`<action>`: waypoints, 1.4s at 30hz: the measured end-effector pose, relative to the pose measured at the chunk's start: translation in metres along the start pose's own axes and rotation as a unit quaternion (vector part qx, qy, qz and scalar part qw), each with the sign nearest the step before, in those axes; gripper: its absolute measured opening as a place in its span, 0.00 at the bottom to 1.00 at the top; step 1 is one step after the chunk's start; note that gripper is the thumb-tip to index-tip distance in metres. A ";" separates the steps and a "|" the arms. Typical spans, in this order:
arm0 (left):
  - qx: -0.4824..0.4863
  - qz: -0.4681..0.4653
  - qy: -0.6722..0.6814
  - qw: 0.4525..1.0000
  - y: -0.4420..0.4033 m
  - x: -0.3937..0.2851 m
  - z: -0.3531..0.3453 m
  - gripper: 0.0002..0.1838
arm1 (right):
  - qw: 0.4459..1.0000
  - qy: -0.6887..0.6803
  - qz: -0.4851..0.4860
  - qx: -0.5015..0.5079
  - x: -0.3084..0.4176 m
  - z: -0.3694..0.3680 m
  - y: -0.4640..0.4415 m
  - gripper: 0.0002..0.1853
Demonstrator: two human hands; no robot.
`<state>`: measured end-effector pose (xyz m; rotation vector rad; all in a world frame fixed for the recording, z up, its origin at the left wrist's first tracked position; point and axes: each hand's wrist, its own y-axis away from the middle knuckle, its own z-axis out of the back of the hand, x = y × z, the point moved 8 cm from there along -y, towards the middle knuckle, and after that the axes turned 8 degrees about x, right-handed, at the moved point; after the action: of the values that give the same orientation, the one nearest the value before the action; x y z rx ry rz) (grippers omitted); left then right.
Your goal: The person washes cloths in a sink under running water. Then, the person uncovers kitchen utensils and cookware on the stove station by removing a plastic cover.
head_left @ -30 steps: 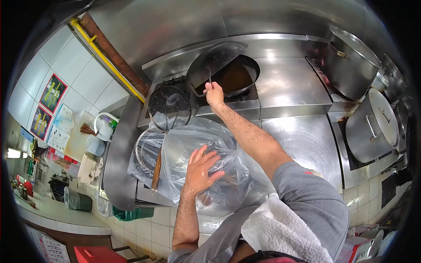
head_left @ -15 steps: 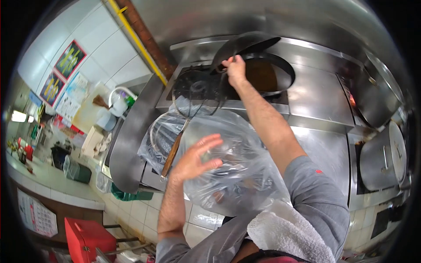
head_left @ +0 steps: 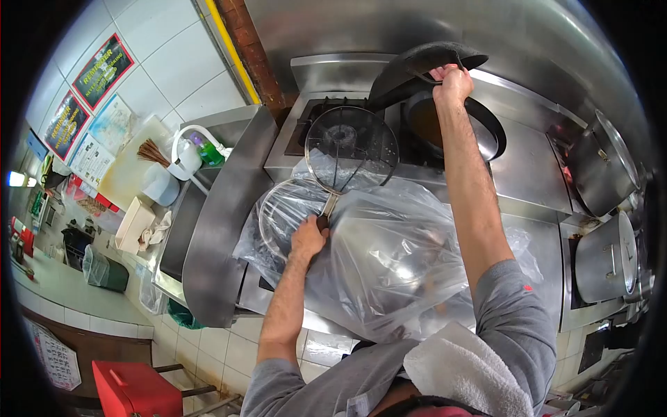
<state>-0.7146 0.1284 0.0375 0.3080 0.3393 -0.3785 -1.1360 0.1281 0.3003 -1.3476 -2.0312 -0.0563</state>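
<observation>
My left hand [head_left: 309, 238] is wrapped round the wooden handle of a wire-mesh strainer [head_left: 353, 147]. The strainer's round mesh lies over the edge of the stove, partly in front of a burner [head_left: 340, 132]. At the back, my right hand [head_left: 455, 85] grips the loop handle of a dark wok [head_left: 397, 75]. That wok is tilted up on its side above a black pan [head_left: 495, 132] with brown liquid in it; my forearm covers part of the pan. Between my arms, clear plastic sheeting [head_left: 389, 243] drapes over something rounded and shiny.
Large metal pots [head_left: 599, 257] stand on the right. Left of the stove is a steel sink [head_left: 191, 222] with a white tap [head_left: 189, 139] and a green bottle [head_left: 210, 154]. A red box [head_left: 128, 386] sits low at the left. A white towel [head_left: 469, 365] hangs at my front.
My left hand has gone from open above the plastic to closed round the strainer handle. The view has shifted; my right hand still holds the tilted wok.
</observation>
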 end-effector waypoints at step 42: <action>-0.196 0.027 0.431 0.880 0.191 0.119 0.047 0.13 | 0.498 0.667 0.066 0.551 -0.187 -0.113 0.239 0.12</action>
<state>-0.5206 0.2441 0.0779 0.0672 1.2678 -0.0866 -0.8378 0.0452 0.2039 -0.2119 -0.2767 0.1946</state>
